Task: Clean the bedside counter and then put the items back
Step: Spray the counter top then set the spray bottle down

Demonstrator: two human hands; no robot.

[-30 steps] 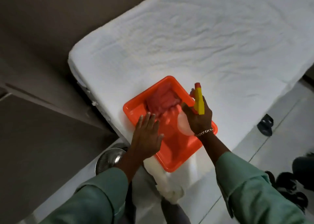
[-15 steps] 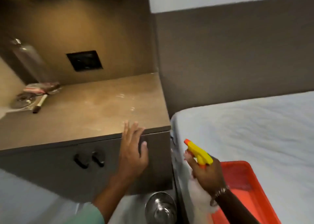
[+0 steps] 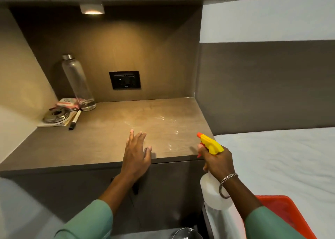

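At the counter's front edge, the left hand (image 3: 136,152) lies flat and empty, fingers spread, over the bedside counter (image 3: 101,141). Right hand (image 3: 216,160) grips a spray bottle (image 3: 213,189), its yellow head aimed across the wet, glistening right part of the top; the bottle's base is hidden behind the wrist. Back left corner: clear water bottle (image 3: 78,82), marker (image 3: 74,120), a round metal piece on a booklet, and a pink packet, hard to identify. Orange tray (image 3: 288,213) on the bed is cut off at the lower edge.
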